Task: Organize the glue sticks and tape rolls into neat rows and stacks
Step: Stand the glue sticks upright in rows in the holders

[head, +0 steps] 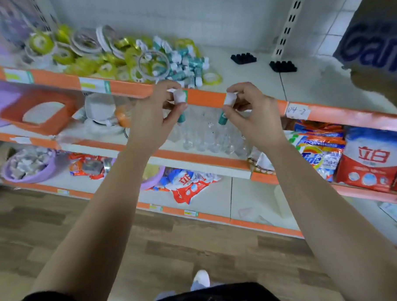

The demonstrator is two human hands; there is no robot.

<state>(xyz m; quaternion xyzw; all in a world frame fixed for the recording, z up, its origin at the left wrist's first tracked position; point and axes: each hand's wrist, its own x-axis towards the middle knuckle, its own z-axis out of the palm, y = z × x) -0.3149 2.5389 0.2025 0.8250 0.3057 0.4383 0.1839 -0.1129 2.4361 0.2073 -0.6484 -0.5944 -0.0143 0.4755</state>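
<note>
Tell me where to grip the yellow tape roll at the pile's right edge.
Pinch the yellow tape roll across its rim, one finger in the open core, from above-right: it seems to lie flat, with bare white shelf on that side.

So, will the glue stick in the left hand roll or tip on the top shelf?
Probably. The glue stick looks like a narrow round tube, so lying down it could roll on the smooth shelf. Standing on its small end, it may tip at a nudge. It seems light and stiff: the left hand pinches it without it bending.
</note>
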